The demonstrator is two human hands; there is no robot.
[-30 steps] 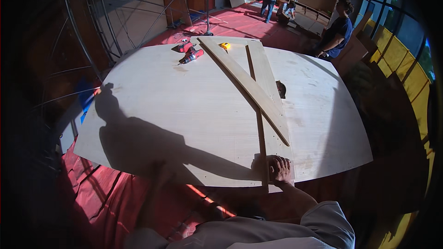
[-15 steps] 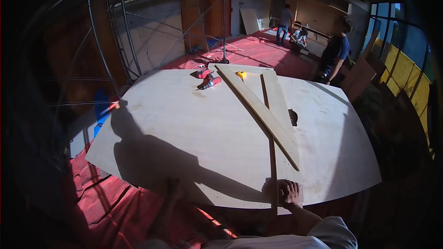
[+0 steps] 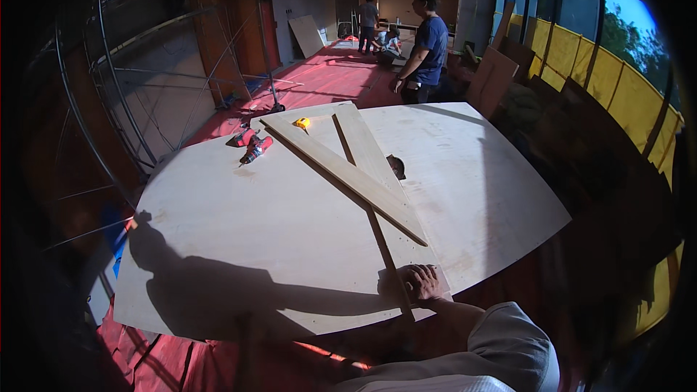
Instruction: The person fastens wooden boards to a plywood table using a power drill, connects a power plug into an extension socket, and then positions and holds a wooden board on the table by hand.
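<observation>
My right hand (image 3: 422,282) rests on the near end of a flat wooden board (image 3: 372,147), its bent fingers apart. This board lies on a large pale plywood sheet (image 3: 203,210). A narrower wooden strip (image 3: 348,178) crosses over it at a slant. In deep shadow at the sheet's near edge is a dark shape, perhaps my left hand (image 3: 245,325); its fingers cannot be made out. Toward the far left of the sheet lie a red and black cordless drill (image 3: 256,149) and a second red and black power tool (image 3: 244,137). A yellow tape measure (image 3: 302,123) sits near the strip's far end.
A dark round opening or object (image 3: 396,167) shows beside the board. Metal scaffolding (image 3: 109,51) stands at the left. A person in a dark blue shirt (image 3: 430,40) stands beyond the sheet; others are farther back. Red sheeting (image 3: 327,76) covers the floor. Panels (image 3: 494,80) lean at the right.
The view has swung to the right, so the sheet and tools appear farther left. My right hand stays on the board's end. The person in blue now stands more upright, away from the sheet's edge.
</observation>
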